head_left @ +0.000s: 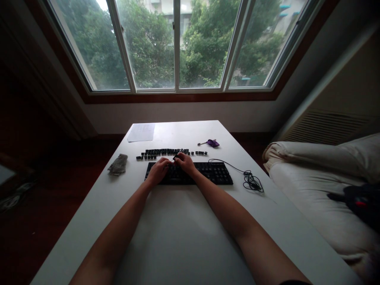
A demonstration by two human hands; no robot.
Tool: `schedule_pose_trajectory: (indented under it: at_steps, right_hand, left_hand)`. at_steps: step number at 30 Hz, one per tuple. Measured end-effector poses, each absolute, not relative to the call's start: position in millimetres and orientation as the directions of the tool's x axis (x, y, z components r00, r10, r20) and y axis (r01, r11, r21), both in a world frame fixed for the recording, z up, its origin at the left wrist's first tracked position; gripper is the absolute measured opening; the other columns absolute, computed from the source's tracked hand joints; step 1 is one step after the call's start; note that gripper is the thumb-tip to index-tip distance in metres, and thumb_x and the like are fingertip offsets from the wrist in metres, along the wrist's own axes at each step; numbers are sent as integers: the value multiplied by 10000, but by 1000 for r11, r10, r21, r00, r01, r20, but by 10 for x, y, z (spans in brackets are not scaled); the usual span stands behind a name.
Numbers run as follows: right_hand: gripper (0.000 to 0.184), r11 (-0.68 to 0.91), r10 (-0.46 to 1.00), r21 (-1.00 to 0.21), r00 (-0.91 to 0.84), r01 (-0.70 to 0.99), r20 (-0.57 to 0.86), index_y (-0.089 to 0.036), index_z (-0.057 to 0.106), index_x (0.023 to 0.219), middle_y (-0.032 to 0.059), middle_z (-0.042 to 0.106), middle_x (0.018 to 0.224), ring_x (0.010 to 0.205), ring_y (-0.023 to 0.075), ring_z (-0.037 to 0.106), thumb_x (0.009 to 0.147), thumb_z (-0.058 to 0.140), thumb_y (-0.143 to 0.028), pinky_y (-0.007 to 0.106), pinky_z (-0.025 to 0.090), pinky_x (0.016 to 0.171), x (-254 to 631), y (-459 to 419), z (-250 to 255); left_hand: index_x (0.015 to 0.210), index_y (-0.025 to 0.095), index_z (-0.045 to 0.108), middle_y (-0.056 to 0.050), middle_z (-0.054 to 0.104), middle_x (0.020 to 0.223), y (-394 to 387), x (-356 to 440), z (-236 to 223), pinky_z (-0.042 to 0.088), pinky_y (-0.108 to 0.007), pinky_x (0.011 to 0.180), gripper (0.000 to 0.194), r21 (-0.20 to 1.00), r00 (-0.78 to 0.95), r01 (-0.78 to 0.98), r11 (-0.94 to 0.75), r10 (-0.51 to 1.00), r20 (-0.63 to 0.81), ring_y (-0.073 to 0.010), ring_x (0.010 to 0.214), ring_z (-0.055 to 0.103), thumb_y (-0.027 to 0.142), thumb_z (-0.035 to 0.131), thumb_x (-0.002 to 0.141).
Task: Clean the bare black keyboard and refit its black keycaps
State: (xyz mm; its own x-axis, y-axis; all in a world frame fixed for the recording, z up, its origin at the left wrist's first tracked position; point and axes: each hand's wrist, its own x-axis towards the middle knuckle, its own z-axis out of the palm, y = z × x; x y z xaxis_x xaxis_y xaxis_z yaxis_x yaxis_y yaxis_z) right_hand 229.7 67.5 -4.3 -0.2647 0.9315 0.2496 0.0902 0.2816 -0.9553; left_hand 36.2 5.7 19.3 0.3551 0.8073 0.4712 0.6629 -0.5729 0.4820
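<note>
A black keyboard lies flat on the white table, partly covered by both hands. My right hand is over its upper middle, fingers closed around a small dark piece that looks like a keycap. Just beside it, my left hand is over the keyboard's left part with its fingers bent inward; whatever is between its fingertips is too small to make out. Beyond the keyboard, loose black keycaps stand in uneven rows, some close behind my fingers.
The white table stands before a window. A grey cloth lies left, a paper sheet at the far left. A small brush touches a purple item. The keyboard's cable is bundled right. A pale sofa flanks the table.
</note>
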Motion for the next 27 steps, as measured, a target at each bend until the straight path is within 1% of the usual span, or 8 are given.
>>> schedule_pose_trajectory:
  at_steps: [8, 12, 20, 27]
  right_hand:
    - [197, 317, 926, -938, -260, 137, 275, -212, 585, 860, -9, 687, 698, 629, 160, 656, 828, 582, -407, 274, 515, 626, 2300, 655, -33]
    - [196, 310, 930, -937, -255, 161, 264, -213, 589, 853, -10, 684, 685, 614, 159, 646, 824, 587, -406, 279, 513, 626, 2299, 643, -7]
    - [180, 291, 936, -943, -252, 163, 245, -214, 605, 840, 2, 677, 670, 643, 182, 644, 810, 611, -392, 304, 517, 641, 2313, 554, 120]
    - [156, 300, 935, -937, -248, 178, 252, -217, 616, 821, 2, 671, 669, 672, 190, 643, 808, 619, -372, 303, 511, 650, 2320, 495, 201]
  left_hand:
    - [1069, 251, 647, -53, 602, 1159, 46, 365, 206, 501, -345, 910, 264, 494, 353, 662, -563, 816, 457, -196, 1031, 603, 137, 522, 865]
    - [1066, 251, 649, -52, 604, 1152, 52, 366, 197, 499, -347, 915, 262, 498, 347, 662, -561, 817, 460, -196, 1033, 602, 140, 526, 863]
    - [1069, 244, 646, -55, 606, 1153, 63, 360, 174, 497, -344, 913, 257, 495, 351, 666, -558, 820, 453, -195, 1025, 602, 143, 532, 862]
    - [1064, 243, 650, -55, 617, 1138, 65, 371, 167, 499, -338, 904, 274, 495, 349, 668, -555, 822, 451, -195, 1017, 608, 125, 526, 850]
